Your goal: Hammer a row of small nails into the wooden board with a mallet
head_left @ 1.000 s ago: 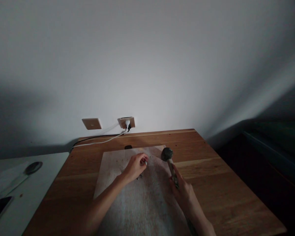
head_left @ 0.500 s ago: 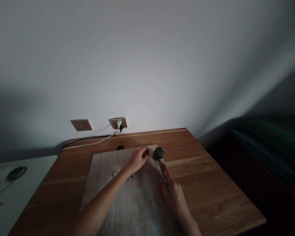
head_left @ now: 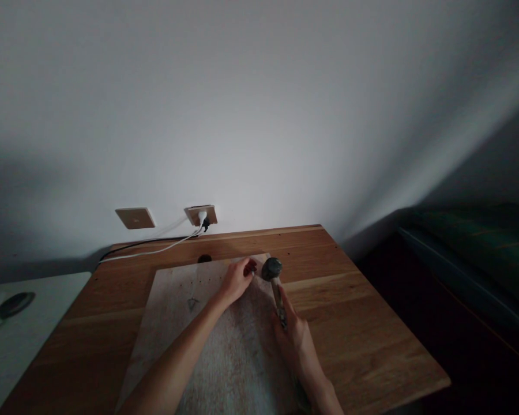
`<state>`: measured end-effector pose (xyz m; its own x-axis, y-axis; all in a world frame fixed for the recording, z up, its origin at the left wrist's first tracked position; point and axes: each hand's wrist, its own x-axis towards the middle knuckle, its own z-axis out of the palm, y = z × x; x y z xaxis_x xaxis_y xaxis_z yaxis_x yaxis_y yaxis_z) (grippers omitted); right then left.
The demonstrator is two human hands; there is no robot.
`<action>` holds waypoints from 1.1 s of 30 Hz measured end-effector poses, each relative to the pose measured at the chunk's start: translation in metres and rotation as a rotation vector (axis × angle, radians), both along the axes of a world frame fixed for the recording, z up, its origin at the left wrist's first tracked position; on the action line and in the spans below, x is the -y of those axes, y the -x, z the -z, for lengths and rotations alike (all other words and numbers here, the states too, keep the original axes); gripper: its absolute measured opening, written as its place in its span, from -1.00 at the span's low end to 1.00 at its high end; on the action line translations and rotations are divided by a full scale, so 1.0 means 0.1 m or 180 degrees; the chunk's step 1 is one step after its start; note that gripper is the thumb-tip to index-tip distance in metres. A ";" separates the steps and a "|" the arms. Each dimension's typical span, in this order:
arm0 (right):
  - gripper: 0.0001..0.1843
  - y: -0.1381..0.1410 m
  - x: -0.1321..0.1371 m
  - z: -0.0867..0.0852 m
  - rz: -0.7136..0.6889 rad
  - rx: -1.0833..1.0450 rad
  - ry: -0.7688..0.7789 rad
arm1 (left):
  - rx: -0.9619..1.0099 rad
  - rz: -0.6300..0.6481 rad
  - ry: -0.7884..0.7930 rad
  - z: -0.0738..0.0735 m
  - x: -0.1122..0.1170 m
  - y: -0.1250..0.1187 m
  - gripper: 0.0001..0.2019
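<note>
My right hand is wrapped around the handle of a mallet, whose dark round head is raised near the board's far right corner. Just left of that head, my left hand is closed in a pinch over the pale wooden board. A small light-coloured bit shows at its fingertips, too small to name. Along the board's far side runs a row of several small dark dots, left of my left hand. Some small shiny pieces lie on the board, left of my left forearm.
The board lies on a wooden desk against a grey wall. White and black cables run from a wall socket along the desk's back edge. At left stands a white surface with a dark oval object.
The whole view has shifted slightly, so everything sits a little further left. Both hands keep nearly the same pose, with the mallet head still beside my left hand.
</note>
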<state>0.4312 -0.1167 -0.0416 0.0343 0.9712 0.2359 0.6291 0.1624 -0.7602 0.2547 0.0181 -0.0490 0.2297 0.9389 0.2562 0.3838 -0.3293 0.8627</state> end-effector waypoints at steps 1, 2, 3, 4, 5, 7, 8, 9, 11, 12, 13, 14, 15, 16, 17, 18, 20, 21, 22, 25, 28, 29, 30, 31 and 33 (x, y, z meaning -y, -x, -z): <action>-0.27 0.00 0.00 -0.01 0.0003 0.0012 0.0044 | -0.0012 0.0000 -0.0016 0.01 0.00 -0.01 -0.71; -0.28 0.00 0.00 -0.02 0.0009 0.0017 0.0085 | -0.0020 0.0003 -0.0036 0.02 0.00 -0.01 -0.71; -0.28 0.00 0.01 -0.03 0.0011 0.0018 0.0118 | -0.0023 0.0003 -0.0061 0.03 0.00 -0.02 -0.71; -0.28 0.00 0.01 -0.04 0.0015 0.0016 0.0137 | -0.0030 -0.0001 -0.0090 0.04 0.01 -0.03 -0.71; -0.28 0.00 0.01 -0.04 0.0029 0.0010 0.0145 | -0.0050 -0.0019 -0.0131 0.05 0.01 -0.04 -0.72; -0.28 0.00 0.01 -0.05 0.0035 -0.0008 0.0150 | -0.0149 -0.0082 -0.0227 0.06 0.03 -0.05 -0.74; -0.29 0.00 0.01 -0.06 0.0027 -0.0014 0.0162 | -0.0210 -0.0112 -0.0271 0.06 0.04 -0.05 -0.75; -0.31 0.01 0.01 -0.06 0.0031 -0.0019 0.0182 | -0.0257 -0.0133 -0.0309 0.06 0.04 -0.05 -0.76; -0.33 0.01 0.01 -0.07 0.0066 -0.0013 0.0285 | -0.0286 -0.0135 -0.0356 0.06 0.06 -0.05 -0.76; -0.33 0.01 0.01 -0.08 0.0105 0.0002 0.0361 | -0.0280 -0.0119 -0.0373 0.05 0.06 -0.04 -0.76; -0.33 0.00 0.01 -0.08 0.0145 0.0014 0.0437 | -0.0271 -0.0106 -0.0390 0.05 0.07 -0.04 -0.76; -0.33 -0.01 0.01 -0.09 0.0169 0.0016 0.0500 | -0.0264 -0.0096 -0.0404 0.04 0.07 -0.03 -0.76; -0.33 -0.02 0.01 -0.09 0.0168 0.0005 0.0550 | -0.0256 -0.0090 -0.0413 0.04 0.07 -0.03 -0.75; -0.32 -0.04 0.00 -0.10 0.0144 -0.0025 0.0601 | -0.0243 -0.0087 -0.0417 0.03 0.08 -0.03 -0.75; -0.30 -0.07 0.00 -0.10 0.0106 -0.0077 0.0666 | -0.0227 -0.0085 -0.0414 0.03 0.08 -0.03 -0.75; -0.28 -0.09 -0.01 -0.11 0.0056 -0.0150 0.0762 | -0.0213 -0.0082 -0.0404 0.02 0.08 -0.02 -0.75; -0.21 -0.14 -0.03 -0.11 0.0015 -0.0359 0.1026 | -0.0216 -0.0056 -0.0379 0.01 0.09 -0.02 -0.75; -0.18 -0.15 -0.04 -0.12 0.0017 -0.0510 0.1178 | -0.0242 -0.0036 -0.0373 0.01 0.09 -0.02 -0.76; -0.16 -0.16 -0.04 -0.12 0.0023 -0.0686 0.1328 | -0.0280 -0.0016 -0.0371 0.01 0.10 -0.02 -0.76; -0.18 -0.17 -0.05 -0.13 -0.0033 -0.1255 0.1676 | -0.0393 0.0020 -0.0378 0.02 0.09 -0.03 -0.76; -0.21 -0.15 -0.07 -0.15 -0.0167 -0.1527 0.1880 | -0.0338 -0.0033 -0.0355 0.06 0.08 -0.04 -0.72; -0.21 -0.15 -0.09 -0.17 -0.0170 -0.1510 0.1916 | -0.0284 -0.0052 -0.0333 0.07 0.08 -0.04 -0.70; -0.22 -0.16 -0.11 -0.18 -0.0155 -0.1448 0.1939 | -0.0227 -0.0067 -0.0306 0.08 0.07 -0.04 -0.68; -0.25 -0.17 -0.13 -0.19 -0.0151 -0.1349 0.1937 | -0.0177 -0.0072 -0.0277 0.09 0.07 -0.04 -0.66; -0.35 -0.21 -0.19 -0.21 -0.0197 -0.1095 0.1866 | -0.0115 -0.0063 -0.0234 0.10 0.07 -0.04 -0.66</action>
<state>0.4526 -0.0979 -0.0211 -0.0465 0.9377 -0.3442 0.3386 -0.3094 -0.8886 0.2586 0.0110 -0.0591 0.2216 0.9223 0.3166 0.4212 -0.3834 0.8220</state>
